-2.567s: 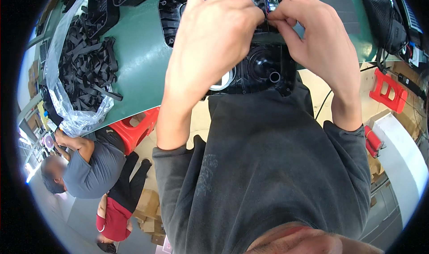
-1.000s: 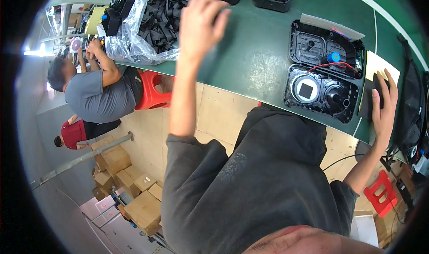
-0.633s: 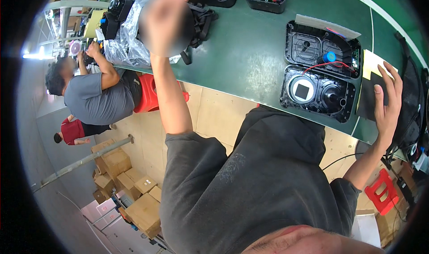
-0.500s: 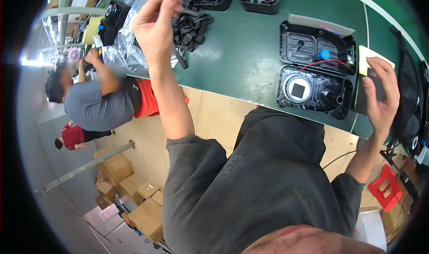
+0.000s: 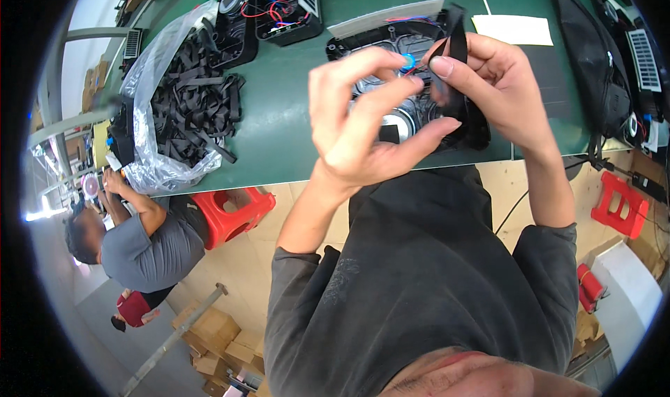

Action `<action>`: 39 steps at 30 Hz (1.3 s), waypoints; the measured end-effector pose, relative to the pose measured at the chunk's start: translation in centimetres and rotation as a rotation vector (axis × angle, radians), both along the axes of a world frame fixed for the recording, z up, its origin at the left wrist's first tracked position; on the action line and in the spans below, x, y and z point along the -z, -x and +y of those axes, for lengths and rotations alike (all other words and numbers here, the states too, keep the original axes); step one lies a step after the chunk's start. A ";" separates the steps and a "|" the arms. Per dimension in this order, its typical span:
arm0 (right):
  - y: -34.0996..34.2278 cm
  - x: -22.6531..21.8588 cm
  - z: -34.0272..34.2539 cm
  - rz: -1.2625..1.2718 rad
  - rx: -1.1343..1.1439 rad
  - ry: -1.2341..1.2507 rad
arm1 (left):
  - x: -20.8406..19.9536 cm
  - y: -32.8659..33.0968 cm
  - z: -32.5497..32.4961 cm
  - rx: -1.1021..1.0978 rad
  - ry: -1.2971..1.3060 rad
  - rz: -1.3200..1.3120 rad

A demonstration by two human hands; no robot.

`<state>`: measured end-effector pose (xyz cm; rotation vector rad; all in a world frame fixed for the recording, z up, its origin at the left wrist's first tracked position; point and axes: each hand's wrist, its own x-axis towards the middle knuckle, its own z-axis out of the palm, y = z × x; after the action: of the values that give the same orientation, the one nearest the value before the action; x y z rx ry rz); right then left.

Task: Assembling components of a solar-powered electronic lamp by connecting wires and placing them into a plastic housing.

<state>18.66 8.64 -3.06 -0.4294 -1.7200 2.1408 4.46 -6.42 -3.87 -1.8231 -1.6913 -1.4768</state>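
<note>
Strip [image 5: 458, 41]: a narrow black band is held above the casing [image 5: 338, 49]; its upper end is seen standing past the hand, while its lower end is lost against the black plastic.
Right hand [image 5: 508, 93]: the strip is pinched between thumb and index, the fingers [image 5: 457, 74] being closed on it.
Left hand [image 5: 357, 130]: it is held over the casing, palm turned inward; its fingers are parted and curved, with a wide gap to the thumb, and nothing is seen gripped.
Casing: it is laid open on the green surface [image 5: 272, 142], one half beyond the other, and is partly hidden by both hands.
Inside the casing: a blue cylinder [image 5: 406, 62] is seen by the left fingertips; a pale ring [image 5: 399, 123] is half covered by the left hand.
Far edge: a pale panel [image 5: 387, 18] is set along it, with coloured wires [image 5: 419, 20] just beside.
Left of the hands: a pile of strips [image 5: 195, 107] is gathered in a clear bag [image 5: 142, 142]; another casing [image 5: 289, 30] is placed near it.
Right of the hands: a cream sheet [image 5: 513, 30] is laid flat over a dark one [image 5: 551, 83].
Strip handling: a firm pinch close to the end being worked seems best, so that twisting is avoided; the lower end would be better steadied by the free left fingers.
Care with the wires: a light touch is probably called for, since a wire could be snagged or the cylinder nudged by the left fingers.
</note>
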 end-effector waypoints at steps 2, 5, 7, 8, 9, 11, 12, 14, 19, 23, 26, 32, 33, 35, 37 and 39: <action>-1.2 -0.6 1.9 -0.116 -0.133 -0.133 | -0.9 1.8 1.0 0.072 -0.017 0.154; -2.3 -1.4 4.5 -0.239 -0.300 -0.396 | -2.5 2.2 2.9 0.265 0.137 0.276; -2.5 -1.6 5.5 -0.314 -0.345 -0.424 | -2.1 2.1 3.4 0.325 0.194 0.292; -2.2 -2.2 6.2 -0.282 -0.342 -0.366 | -1.6 2.4 3.9 0.325 0.203 0.337; -1.8 -2.2 7.4 -0.295 -0.398 -0.364 | -1.1 2.7 4.6 0.326 0.213 0.386; -0.9 -2.2 9.9 -0.366 -0.470 -0.412 | -0.5 3.5 5.7 0.344 0.261 0.326; -0.6 -2.0 10.7 -0.416 -0.390 -0.489 | -0.4 3.8 6.5 0.297 0.281 0.323; 0.3 -2.0 11.7 -0.377 -0.311 -0.273 | 0.3 4.2 7.5 0.203 0.327 0.290; 1.1 0.0 13.9 -0.254 -0.353 -0.255 | 0.7 2.9 8.3 0.025 0.490 0.394; 1.9 0.5 13.8 -0.267 -0.319 -0.420 | 0.4 2.4 8.1 -0.102 0.544 0.457; 2.4 1.2 14.5 -0.272 -0.315 -0.580 | 0.4 2.3 8.2 -0.133 0.521 0.497; 3.6 6.7 16.5 0.703 -0.399 -0.626 | 0.6 1.7 8.4 -0.133 0.497 0.480; 3.0 4.9 14.9 0.277 -0.296 -0.682 | 0.8 2.0 7.9 -0.148 0.497 0.473; 2.0 3.6 13.9 -0.156 -0.173 -0.721 | 0.8 1.8 8.0 -0.151 0.486 0.458; 1.8 3.4 13.8 -0.170 -0.154 -0.741 | 0.6 1.6 8.2 -0.151 0.473 0.445; 1.5 3.5 14.0 -0.134 -0.170 -0.745 | 0.4 1.5 8.1 -0.146 0.507 0.416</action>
<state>17.18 22.67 -6.54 -0.2174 -2.5233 1.4191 2.95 1.73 -4.28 -2.0003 -2.0295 -0.5781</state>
